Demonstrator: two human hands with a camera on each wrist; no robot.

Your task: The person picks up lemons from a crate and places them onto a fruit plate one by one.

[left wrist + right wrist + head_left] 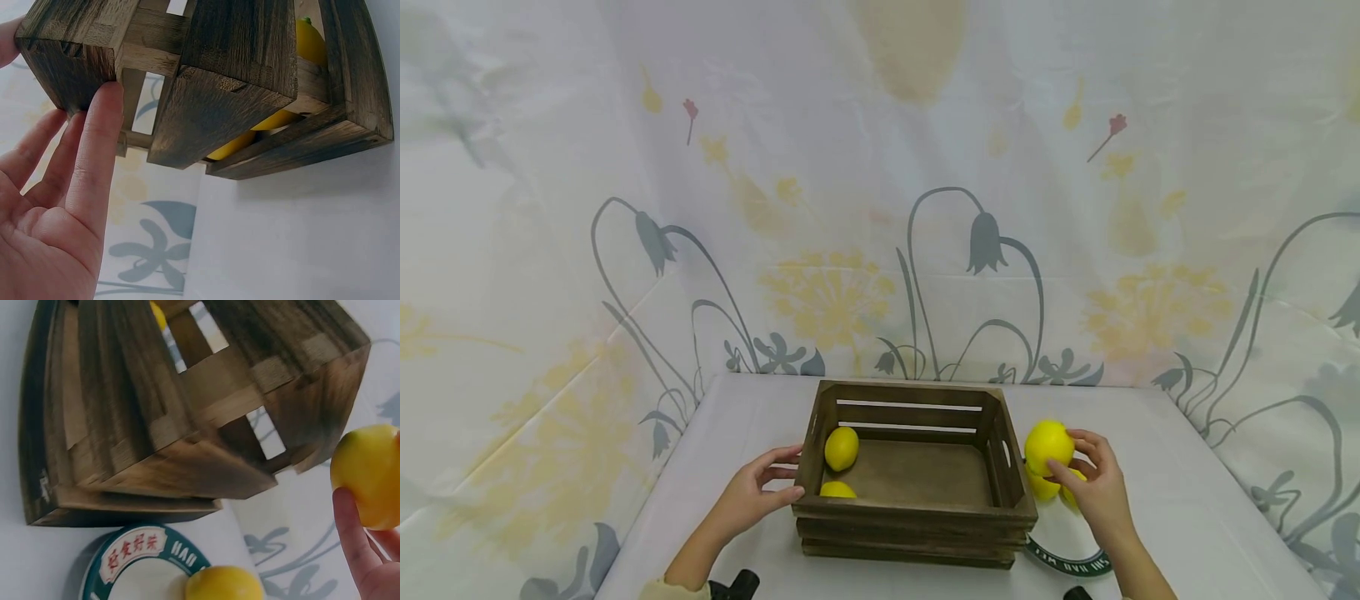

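A brown slatted wooden crate [917, 529] stands in the middle of the table. Inside its left end lie two yellow lemons, one lemon [842, 450] farther back and another lemon [838, 490] partly hidden by the front wall. My left hand [758, 490] touches the crate's left end with extended fingertips [103, 106]. On the right, my right hand [1097, 483] pinches a lemon [1049, 447] between thumb and fingers. Below this fruit is a white plate [1078, 569] with a green lettered rim, bearing lemons [1043, 487] that the held lemon and hand partly cover.
The white tabletop [752, 417] runs back to a hanging curtain [850, 208] printed with flowers. The plate's rim lies close beside the crate's right end. The crate's walls have gaps between the slats, and its top is uncovered.
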